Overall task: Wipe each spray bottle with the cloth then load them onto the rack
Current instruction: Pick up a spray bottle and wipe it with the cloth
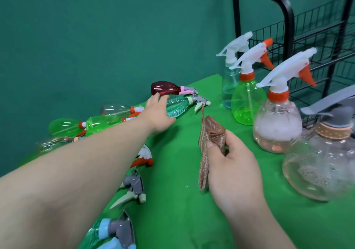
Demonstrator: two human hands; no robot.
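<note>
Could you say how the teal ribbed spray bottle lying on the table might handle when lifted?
Teal ribbed plastic spray bottle: probably light, since it looks empty; ribs should aid grip; lying sideways, it may roll if nudged.

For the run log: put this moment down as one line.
left hand: grips teal bottle lying on table | right hand: holds cloth | four bottles: upright beside rack

A teal ribbed bottle [178, 105] lies flat; brown cloth [210, 133] hangs folded.
</note>
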